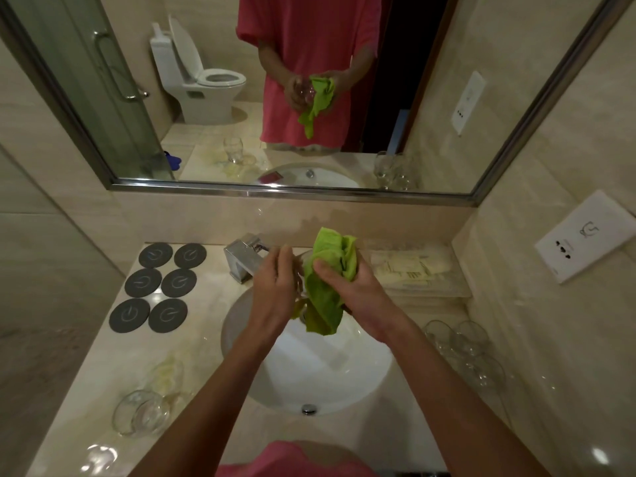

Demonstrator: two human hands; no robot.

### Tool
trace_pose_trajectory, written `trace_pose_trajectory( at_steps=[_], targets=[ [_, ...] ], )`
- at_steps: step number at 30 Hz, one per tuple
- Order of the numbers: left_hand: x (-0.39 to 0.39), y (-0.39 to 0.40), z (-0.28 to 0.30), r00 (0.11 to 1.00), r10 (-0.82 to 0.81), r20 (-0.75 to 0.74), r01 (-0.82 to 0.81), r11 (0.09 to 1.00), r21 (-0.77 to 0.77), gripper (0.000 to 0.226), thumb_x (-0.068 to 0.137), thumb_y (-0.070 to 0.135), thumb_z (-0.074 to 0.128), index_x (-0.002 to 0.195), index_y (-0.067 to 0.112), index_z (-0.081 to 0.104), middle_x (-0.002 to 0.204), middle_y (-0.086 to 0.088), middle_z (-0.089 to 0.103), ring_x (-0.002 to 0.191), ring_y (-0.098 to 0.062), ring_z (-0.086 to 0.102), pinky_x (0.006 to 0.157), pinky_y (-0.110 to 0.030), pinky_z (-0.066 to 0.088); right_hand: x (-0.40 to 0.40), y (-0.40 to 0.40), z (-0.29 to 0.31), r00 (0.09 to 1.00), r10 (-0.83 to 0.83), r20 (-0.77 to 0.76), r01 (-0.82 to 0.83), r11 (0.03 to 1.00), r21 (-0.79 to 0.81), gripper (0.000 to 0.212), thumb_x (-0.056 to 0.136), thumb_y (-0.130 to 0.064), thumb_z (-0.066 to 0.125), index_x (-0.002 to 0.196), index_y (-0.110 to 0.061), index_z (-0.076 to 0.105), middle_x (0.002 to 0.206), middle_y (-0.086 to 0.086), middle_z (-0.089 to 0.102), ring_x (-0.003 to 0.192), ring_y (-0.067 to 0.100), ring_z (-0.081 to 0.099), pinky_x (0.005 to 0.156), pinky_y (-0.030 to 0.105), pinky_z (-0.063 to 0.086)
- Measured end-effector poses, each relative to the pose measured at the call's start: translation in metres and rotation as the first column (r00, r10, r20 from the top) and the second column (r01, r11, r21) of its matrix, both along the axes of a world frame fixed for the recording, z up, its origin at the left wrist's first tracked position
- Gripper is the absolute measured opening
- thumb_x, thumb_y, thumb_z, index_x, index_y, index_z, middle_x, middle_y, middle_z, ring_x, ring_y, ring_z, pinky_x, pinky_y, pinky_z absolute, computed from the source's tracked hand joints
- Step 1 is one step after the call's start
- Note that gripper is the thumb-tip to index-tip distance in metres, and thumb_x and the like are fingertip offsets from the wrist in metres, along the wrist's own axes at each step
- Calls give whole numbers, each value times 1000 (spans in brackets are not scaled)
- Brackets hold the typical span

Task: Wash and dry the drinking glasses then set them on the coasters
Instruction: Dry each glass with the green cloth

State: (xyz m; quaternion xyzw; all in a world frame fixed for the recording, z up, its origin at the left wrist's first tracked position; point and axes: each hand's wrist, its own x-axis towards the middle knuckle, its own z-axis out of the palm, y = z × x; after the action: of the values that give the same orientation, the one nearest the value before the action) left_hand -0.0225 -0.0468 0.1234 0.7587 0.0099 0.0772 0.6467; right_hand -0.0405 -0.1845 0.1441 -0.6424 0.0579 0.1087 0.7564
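Pink fabric of our shirt sat nearest, and above the sink our left hand gripped a drinking glass while our right hand clutched the green cloth against it. Six coasters lay bare well apart. We judged wet glass might slip and break in the basin.

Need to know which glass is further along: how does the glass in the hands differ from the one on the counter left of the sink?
The held glass is off the counter, above the sink, gripped by the left hand; the counter glass stands alone, untouched. The held glass is half wrapped in the green cloth pressed on by the right hand; the counter glass is bare. Both are clear, and neither sits on the coasters.
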Motion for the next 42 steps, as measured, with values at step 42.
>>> trace_pose_trajectory(
  at_steps=[42],
  targets=[
    [2, 10, -13, 991, -125, -57, 133, 978, 161, 29, 101, 21, 37, 77, 6, 45, 65, -2, 46, 57, -12, 43, 57, -45, 42, -3, 22, -8, 984, -112, 138, 161, 893, -421, 88, 85, -53, 73, 154, -41, 20, 108, -23, 49, 96, 2, 56, 88, 29, 51]
  ],
)
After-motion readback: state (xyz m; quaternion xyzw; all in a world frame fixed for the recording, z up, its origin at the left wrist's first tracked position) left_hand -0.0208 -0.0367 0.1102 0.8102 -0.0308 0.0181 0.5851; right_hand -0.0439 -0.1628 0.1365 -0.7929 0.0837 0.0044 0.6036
